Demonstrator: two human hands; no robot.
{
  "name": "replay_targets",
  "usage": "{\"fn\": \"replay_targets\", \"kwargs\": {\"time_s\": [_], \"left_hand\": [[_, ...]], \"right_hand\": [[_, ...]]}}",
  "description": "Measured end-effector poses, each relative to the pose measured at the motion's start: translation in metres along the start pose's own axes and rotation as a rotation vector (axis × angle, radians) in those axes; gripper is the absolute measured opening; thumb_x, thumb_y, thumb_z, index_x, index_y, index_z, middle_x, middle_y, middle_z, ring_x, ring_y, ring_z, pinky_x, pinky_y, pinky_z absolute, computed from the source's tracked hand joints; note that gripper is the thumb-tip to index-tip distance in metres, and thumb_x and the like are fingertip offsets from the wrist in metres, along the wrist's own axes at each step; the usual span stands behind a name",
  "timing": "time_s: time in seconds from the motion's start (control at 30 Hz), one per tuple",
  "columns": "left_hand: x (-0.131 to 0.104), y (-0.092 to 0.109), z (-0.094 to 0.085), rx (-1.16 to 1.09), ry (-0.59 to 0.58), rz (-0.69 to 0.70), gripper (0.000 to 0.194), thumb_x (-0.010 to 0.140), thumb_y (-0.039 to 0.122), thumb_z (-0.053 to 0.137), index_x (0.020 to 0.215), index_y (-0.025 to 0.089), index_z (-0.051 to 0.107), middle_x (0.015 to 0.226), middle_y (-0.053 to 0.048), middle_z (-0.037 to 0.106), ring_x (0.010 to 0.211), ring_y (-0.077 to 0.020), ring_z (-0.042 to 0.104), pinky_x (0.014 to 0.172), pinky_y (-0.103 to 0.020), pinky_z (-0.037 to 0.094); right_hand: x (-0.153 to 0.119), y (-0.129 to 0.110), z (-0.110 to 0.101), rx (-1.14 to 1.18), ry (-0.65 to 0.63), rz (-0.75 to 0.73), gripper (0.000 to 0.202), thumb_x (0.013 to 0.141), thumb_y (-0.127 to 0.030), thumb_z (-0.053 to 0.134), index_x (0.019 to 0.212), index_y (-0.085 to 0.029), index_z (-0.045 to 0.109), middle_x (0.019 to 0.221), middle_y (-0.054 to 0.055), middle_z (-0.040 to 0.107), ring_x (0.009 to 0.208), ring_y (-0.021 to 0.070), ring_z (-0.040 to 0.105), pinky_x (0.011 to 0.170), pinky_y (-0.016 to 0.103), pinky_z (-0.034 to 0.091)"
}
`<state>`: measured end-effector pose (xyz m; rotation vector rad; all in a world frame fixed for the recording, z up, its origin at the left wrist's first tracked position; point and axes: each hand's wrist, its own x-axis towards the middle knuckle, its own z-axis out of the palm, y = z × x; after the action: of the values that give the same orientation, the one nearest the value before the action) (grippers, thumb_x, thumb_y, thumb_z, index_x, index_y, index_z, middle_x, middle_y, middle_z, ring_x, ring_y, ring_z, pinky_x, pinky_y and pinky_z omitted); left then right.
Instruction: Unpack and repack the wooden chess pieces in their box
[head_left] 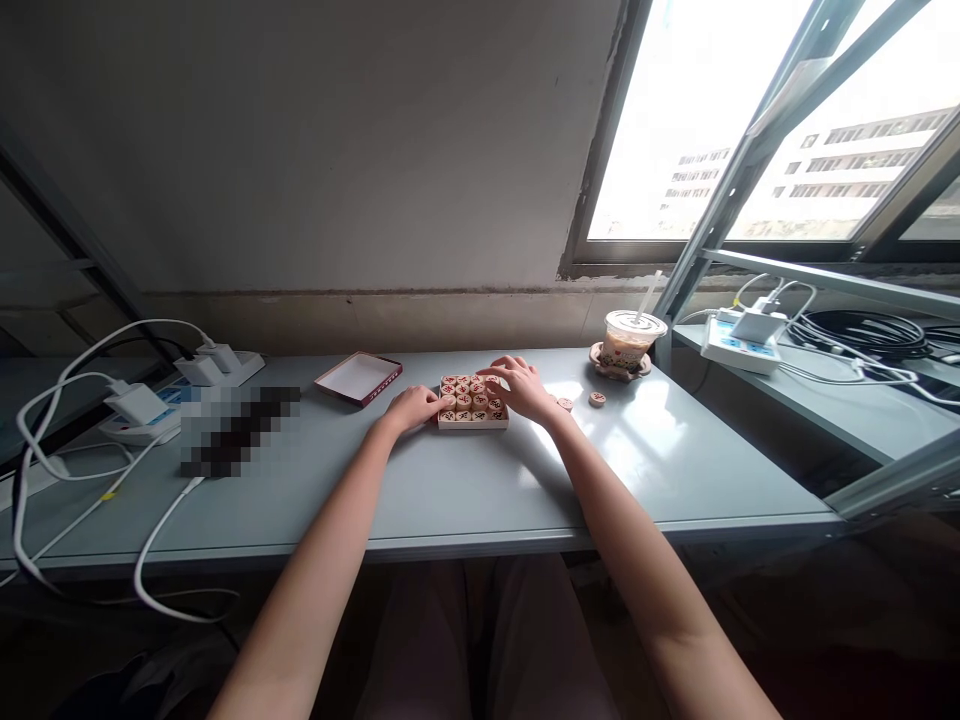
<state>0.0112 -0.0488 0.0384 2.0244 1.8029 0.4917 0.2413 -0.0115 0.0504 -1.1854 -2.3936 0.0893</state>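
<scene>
A small open box (pixel 472 424) sits in the middle of the desk, filled with rows of round wooden xiangqi pieces (pixel 463 401) marked with red and dark characters. My left hand (pixel 414 408) grips the box's left side, its thumb along the edge. Over the box's right part, my right hand (pixel 519 385) has its fingers bent down, pinching at a piece in the back right corner; the fingers partly hide it. Right of that hand, a loose xiangqi piece (pixel 596 398) lies on the desk. Another loose piece (pixel 565 404) is close to my right wrist, with one more partly hidden beside it.
The box lid (pixel 360 378) lies upturned at the back left. A lidded drink cup (pixel 628 345) with a straw stands at the back right. Power strips, chargers (pixel 139 402) and white cables cover the left side, near a pixelated patch. A metal frame post (pixel 694 250) rises on the right.
</scene>
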Motion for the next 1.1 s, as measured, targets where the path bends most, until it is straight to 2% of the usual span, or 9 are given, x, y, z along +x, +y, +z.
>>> {"fn": "replay_targets", "kwargs": {"time_s": [0.13,0.3,0.57,0.7,0.83,1.1], "left_hand": [[0.000,0.000,0.000,0.012,0.003,-0.004,0.053,0.074,0.064,0.044,0.048,0.018,0.036,0.049,0.001,0.035,0.049,-0.0115,0.031,0.051,-0.026,0.020],[-0.002,0.003,-0.001,0.004,-0.009,-0.015,0.054,0.072,0.066,0.044,0.048,0.018,0.039,0.049,0.001,0.036,0.049,-0.0118,0.032,0.051,-0.027,0.019],[-0.001,0.002,0.000,0.004,-0.003,-0.009,0.052,0.073,0.062,0.043,0.048,0.018,0.033,0.049,0.001,0.032,0.050,-0.0114,0.030,0.052,-0.027,0.019],[-0.001,0.001,0.000,0.001,-0.005,-0.005,0.053,0.073,0.064,0.043,0.048,0.018,0.033,0.049,0.001,0.033,0.050,-0.0114,0.030,0.052,-0.026,0.019],[0.000,0.000,0.000,0.012,-0.003,-0.006,0.053,0.073,0.065,0.043,0.049,0.019,0.033,0.050,0.001,0.033,0.050,-0.0116,0.030,0.052,-0.027,0.020],[0.000,0.001,0.000,0.028,0.001,-0.011,0.052,0.073,0.064,0.044,0.048,0.019,0.036,0.049,0.001,0.035,0.049,-0.0118,0.030,0.051,-0.027,0.019]], "right_hand": [[-0.001,0.003,0.010,-0.058,-0.034,-0.055,0.030,0.093,-0.037,0.044,0.115,-0.034,0.064,0.133,0.005,0.047,0.117,0.0251,0.040,0.092,0.040,0.034],[-0.001,0.005,0.011,-0.045,-0.048,-0.045,0.029,0.093,-0.037,0.044,0.113,-0.033,0.065,0.132,0.005,0.049,0.117,0.0247,0.040,0.092,0.040,0.035],[0.000,0.002,0.016,-0.038,-0.031,-0.019,0.029,0.094,-0.037,0.042,0.110,-0.028,0.064,0.130,0.006,0.049,0.116,0.0253,0.040,0.092,0.040,0.035],[0.001,0.004,0.011,0.003,-0.007,0.002,0.027,0.091,-0.039,0.048,0.108,-0.026,0.064,0.122,0.007,0.052,0.113,0.0241,0.042,0.091,0.039,0.034],[0.001,0.010,-0.002,0.032,-0.022,0.045,0.023,0.083,-0.045,0.059,0.089,-0.025,0.070,0.109,0.006,0.055,0.106,0.0240,0.044,0.089,0.038,0.033],[0.000,0.004,-0.009,0.015,-0.080,-0.020,0.037,0.091,-0.045,0.046,0.078,-0.026,0.075,0.107,0.006,0.058,0.103,0.0222,0.045,0.087,0.036,0.030]]}}
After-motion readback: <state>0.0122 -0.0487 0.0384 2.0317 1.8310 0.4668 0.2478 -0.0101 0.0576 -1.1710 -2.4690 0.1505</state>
